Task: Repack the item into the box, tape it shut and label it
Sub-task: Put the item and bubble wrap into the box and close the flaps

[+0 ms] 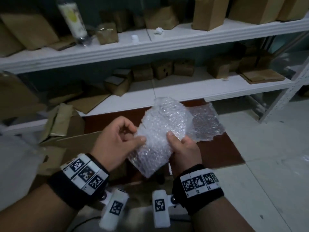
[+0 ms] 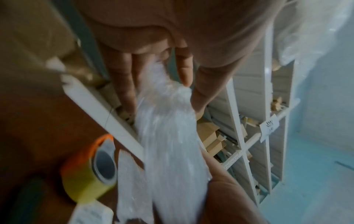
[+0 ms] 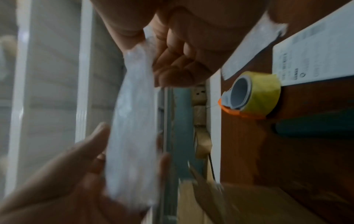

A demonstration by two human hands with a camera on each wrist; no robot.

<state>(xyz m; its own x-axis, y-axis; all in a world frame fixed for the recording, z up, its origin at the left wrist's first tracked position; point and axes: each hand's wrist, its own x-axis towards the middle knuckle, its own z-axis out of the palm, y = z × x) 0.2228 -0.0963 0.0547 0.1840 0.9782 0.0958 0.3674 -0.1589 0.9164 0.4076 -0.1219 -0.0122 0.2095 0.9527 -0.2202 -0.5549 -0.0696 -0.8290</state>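
Observation:
Both hands hold a clear bubble-wrap bundle (image 1: 160, 131) up over the brown table (image 1: 222, 153). My left hand (image 1: 135, 133) pinches its left edge, thumb on the front. The right hand (image 1: 177, 139) grips the right side with its thumb on top and its fingers curled behind. What the wrap holds is hidden. An open cardboard box (image 1: 78, 143) lies to the left, under my left wrist. In the left wrist view the bubble wrap (image 2: 168, 136) runs between my fingers (image 2: 124, 78). A yellow tape roll (image 3: 254, 97) on an orange holder and a white label sheet (image 3: 314, 56) lie on the table.
A second sheet of bubble wrap (image 1: 205, 124) lies flat on the table behind the bundle. White shelves (image 1: 167, 42) with several brown cardboard boxes stand close ahead. A dark green handle (image 3: 314, 125) lies beside the tape. Pale floor tiles (image 1: 267, 164) spread to the right.

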